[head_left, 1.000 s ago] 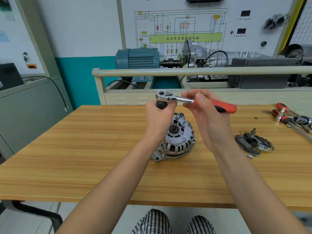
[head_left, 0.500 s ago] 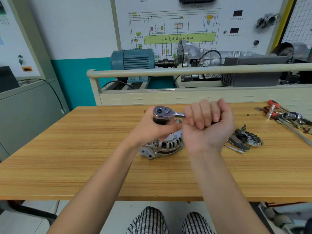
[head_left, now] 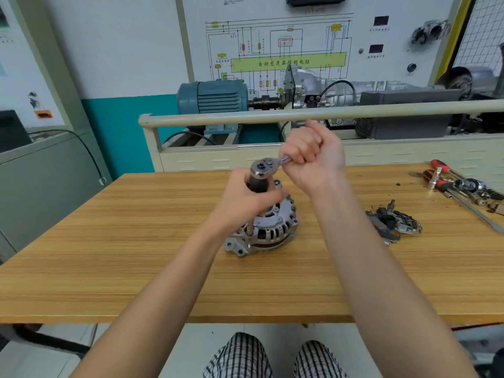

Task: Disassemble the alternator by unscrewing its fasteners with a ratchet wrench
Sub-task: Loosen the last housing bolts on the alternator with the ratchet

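Both hands work the ratchet (head_left: 268, 165), left hand (head_left: 246, 199) gripping its extension, right hand (head_left: 313, 156) fisting the handle, over the mid-table alternator (head_left: 268, 231); removed parts (head_left: 392, 223) lie rightward, housing still bolted.

A silver, finned alternator (head_left: 268, 230) sits on the wooden table (head_left: 136, 255), just left of a pile of removed dark parts (head_left: 392, 223). Above it stands a ratchet wrench (head_left: 263, 170), its chrome head on a black upright extension that reaches down to the alternator's near-left edge

alternator (head_left: 268, 227) mid-table (head_left: 136, 255), loose parts (head_left: 392, 223) right, tools (head_left: 463, 186) far right
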Available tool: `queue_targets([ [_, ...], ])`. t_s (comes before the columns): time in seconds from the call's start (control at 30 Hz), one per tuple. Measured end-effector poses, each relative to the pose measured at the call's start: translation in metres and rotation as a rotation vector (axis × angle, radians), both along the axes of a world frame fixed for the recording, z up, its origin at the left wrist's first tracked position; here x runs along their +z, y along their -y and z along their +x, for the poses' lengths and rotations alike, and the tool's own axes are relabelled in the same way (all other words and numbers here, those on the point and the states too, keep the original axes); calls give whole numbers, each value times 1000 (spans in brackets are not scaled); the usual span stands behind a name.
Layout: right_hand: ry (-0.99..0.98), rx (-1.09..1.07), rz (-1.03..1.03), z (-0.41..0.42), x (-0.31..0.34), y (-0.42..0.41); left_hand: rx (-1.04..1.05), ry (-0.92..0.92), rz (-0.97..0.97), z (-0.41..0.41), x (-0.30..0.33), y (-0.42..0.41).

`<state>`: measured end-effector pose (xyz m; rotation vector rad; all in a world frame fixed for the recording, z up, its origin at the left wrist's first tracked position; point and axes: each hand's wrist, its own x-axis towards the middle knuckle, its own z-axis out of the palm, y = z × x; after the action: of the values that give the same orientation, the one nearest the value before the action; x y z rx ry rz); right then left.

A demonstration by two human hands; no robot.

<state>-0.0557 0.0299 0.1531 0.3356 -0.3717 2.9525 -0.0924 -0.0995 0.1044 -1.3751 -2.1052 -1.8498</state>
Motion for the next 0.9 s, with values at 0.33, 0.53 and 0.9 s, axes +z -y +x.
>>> queue_targets([
  [0.33,-307,-459,94,38,-31,46,66,124,239,3,-6,-2],
  [0.53,-280,-371,122,30,-27,37,48,59,179,4,-8,4],
  [0.9,-50,-138,38,5,-2,13,-16,156,119,-3,1,-6],
])
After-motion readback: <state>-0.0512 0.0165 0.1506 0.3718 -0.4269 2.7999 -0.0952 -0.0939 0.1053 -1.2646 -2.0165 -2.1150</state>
